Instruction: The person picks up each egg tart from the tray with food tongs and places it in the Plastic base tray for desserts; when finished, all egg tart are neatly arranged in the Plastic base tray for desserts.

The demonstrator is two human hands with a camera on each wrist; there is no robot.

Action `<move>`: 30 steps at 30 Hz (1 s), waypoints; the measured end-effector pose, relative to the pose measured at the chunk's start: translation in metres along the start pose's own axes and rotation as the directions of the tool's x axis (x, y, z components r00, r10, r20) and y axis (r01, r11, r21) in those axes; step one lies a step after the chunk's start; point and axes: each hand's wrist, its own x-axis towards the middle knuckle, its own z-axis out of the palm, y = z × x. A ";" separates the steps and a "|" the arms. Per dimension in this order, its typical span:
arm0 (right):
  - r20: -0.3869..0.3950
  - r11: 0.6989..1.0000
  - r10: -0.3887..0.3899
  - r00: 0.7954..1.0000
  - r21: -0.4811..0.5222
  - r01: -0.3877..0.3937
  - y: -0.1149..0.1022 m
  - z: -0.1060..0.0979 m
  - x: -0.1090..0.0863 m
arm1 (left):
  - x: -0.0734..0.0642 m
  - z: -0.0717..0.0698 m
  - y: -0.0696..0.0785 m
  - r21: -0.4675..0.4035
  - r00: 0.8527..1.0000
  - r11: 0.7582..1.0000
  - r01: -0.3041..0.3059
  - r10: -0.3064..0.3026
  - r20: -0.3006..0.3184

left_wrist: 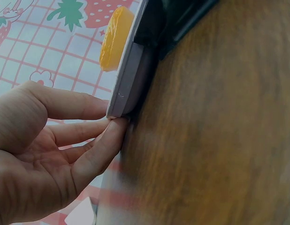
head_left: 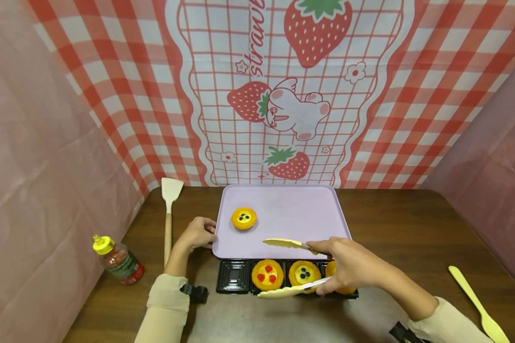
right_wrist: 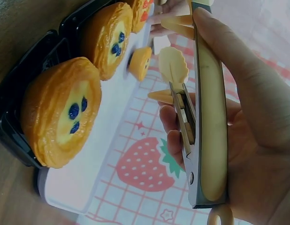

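My left hand (head_left: 197,233) pinches the left rim of a lilac tray (head_left: 292,205), thumb on one face and fingers on the other in the left wrist view. A blueberry egg tart (head_left: 244,218) sits on the tray's left part. Along the tray's front edge lies a black compartment box (head_left: 233,276). It holds a tart with red berries (head_left: 268,275), a blueberry tart (head_left: 304,272) and another blueberry tart (right_wrist: 60,112), partly hidden by my right hand in the head view. My right hand (head_left: 354,264) grips cream-tipped tongs (right_wrist: 211,122), their arms spread apart over the box and tray edge.
A spatula with a wooden handle (head_left: 168,233) lies left of the tray. Farther left stands a yellow-capped squeeze bottle (head_left: 122,262). At the right edge is a pale yellow spoon (head_left: 476,302). A strawberry-print cloth (head_left: 283,114) hangs behind the brown table (head_left: 395,219).
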 end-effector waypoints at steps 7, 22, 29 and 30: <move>-0.024 1.000 -0.006 1.000 0.029 0.006 0.006 0.002 0.000 | -0.001 -0.001 -0.001 0.002 1.000 1.000 0.006 -0.006 -0.009; -0.164 0.999 -0.033 0.986 0.004 0.034 0.012 -0.021 0.037 | 0.002 0.001 -0.002 -0.017 1.000 1.000 0.003 -0.003 -0.003; -0.166 0.999 -0.041 0.985 0.011 0.044 0.023 -0.008 0.078 | 0.002 -0.001 -0.002 -0.018 1.000 1.000 -0.005 0.005 0.003; -0.158 0.999 -0.034 0.987 0.015 0.037 0.024 -0.005 0.084 | 0.002 -0.001 -0.002 -0.018 1.000 1.000 -0.003 0.003 0.002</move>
